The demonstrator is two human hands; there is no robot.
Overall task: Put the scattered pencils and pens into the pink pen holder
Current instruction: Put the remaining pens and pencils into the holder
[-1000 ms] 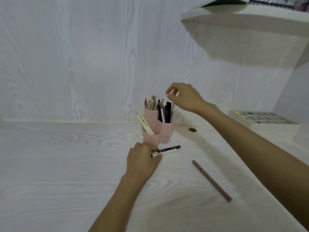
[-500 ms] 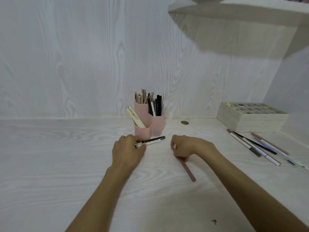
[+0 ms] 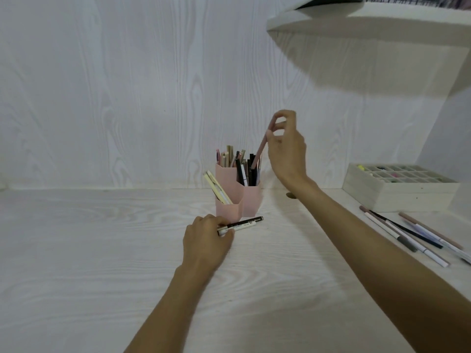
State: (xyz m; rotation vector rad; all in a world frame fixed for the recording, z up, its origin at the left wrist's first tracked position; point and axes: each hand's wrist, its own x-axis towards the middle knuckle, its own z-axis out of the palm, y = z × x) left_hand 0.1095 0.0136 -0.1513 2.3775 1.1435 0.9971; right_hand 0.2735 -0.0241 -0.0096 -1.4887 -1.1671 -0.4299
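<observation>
Over the pink hexagonal plastic pen holder, right hand now pinches the dusty-pink slim pencil, lifted off the pale wood-grain desk half a second ago, tip entering the right cell. Left hand grips the black-and-white marker pen just beside the holder's base. I see loose pens remaining far right; open desk between.

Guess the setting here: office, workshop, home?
Probably a home desk or study nook: a pale wood-grain desk against a matching wall panel, a pink pen holder stuffed with pens, a compartmented organiser box at the right, and a shelf overhead.
</observation>
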